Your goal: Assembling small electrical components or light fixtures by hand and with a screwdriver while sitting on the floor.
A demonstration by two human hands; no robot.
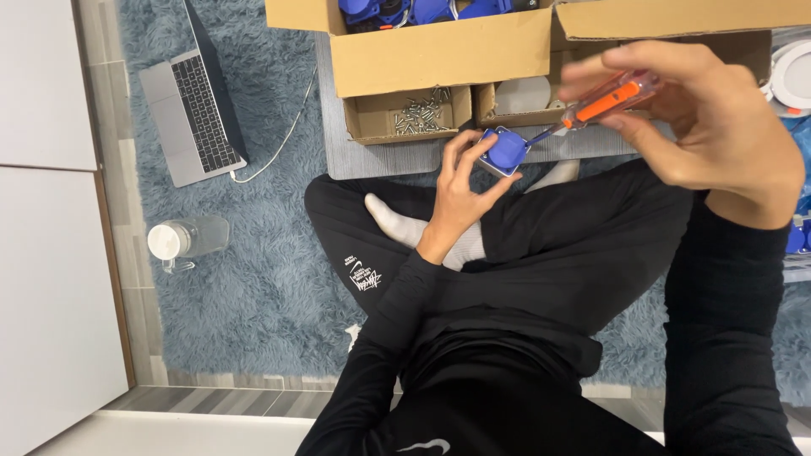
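Note:
My left hand (460,190) grips a small blue and grey socket-like part (504,152) above my crossed legs. My right hand (710,118) holds a screwdriver with a clear and orange handle (610,100). Its tip rests on the blue part's face. I sit cross-legged on a blue shaggy rug (253,279), in black clothes and white socks.
A large cardboard box (439,55) with more blue parts stands ahead. Below it, a small open box of screws (414,114) and a second small box (524,97). An open laptop (190,105) and a lidded glass jar (187,239) lie at the left.

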